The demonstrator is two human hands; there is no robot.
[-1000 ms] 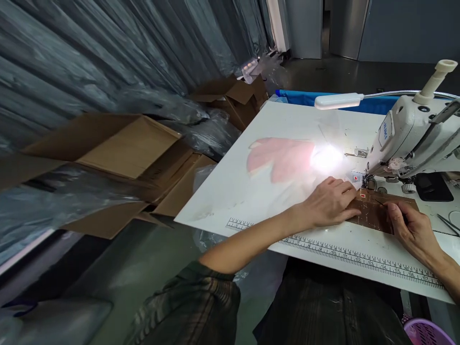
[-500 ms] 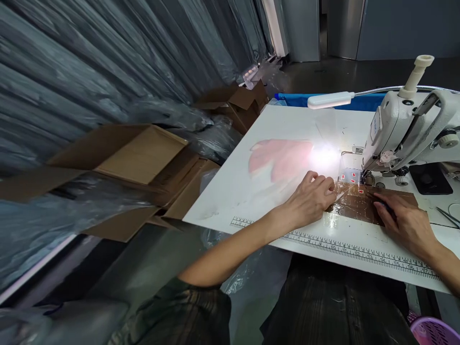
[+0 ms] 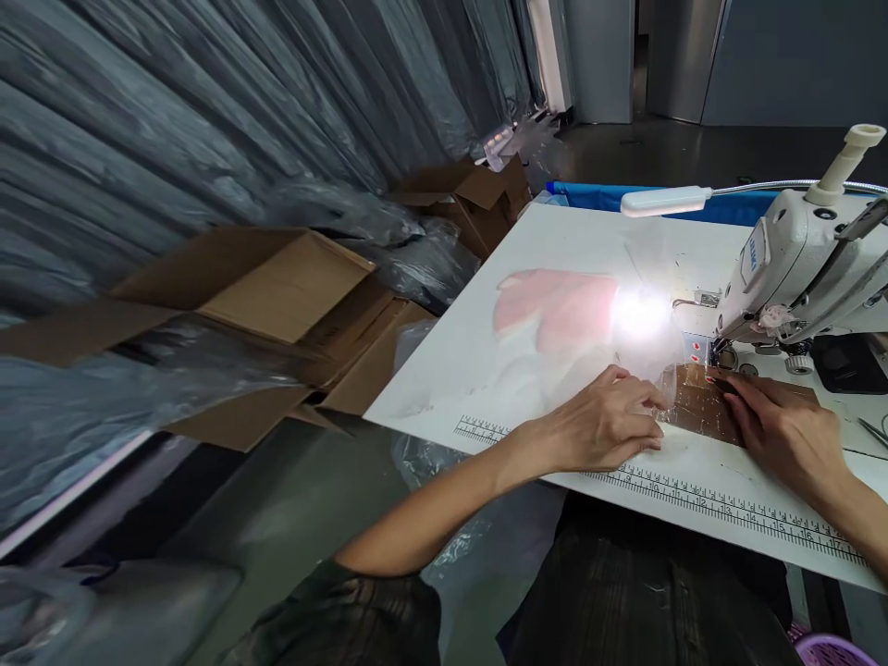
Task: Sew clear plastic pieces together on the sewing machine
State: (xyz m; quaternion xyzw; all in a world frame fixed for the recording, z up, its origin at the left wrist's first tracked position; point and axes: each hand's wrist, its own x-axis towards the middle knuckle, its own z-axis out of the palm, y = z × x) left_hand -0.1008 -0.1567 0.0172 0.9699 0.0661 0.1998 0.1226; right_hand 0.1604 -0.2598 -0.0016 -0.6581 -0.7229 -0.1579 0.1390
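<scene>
A brown panel (image 3: 700, 407) with shiny, thread-like lines lies on the sewing table, its upper edge beside the needle area of a white sewing machine (image 3: 770, 259). My left hand (image 3: 614, 421) rests left of the panel, fingers loosely bent and apart at the edge of a sheer, translucent material (image 3: 667, 377). Its thumb is hidden. My right hand (image 3: 787, 430) lies over the panel's right part, fingers closed around a thin dark pointed tool (image 3: 721, 383), mostly hidden. Small red marks (image 3: 696, 347) on a pale patch show near the presser foot.
A bright lamp (image 3: 666, 201) glares on the white table (image 3: 444, 370). Pink pieces (image 3: 555, 305) lie to the left. A printed ruler (image 3: 714, 499) follows the front edge. Scissors (image 3: 872, 432) and a dark flat object (image 3: 850, 363) are at right. Open cardboard boxes (image 3: 291, 287) stand left.
My left hand has opened from a bunched grip over the panel's left edge and moved slightly toward me. My right hand stays on the panel. The view has shifted a little left.
</scene>
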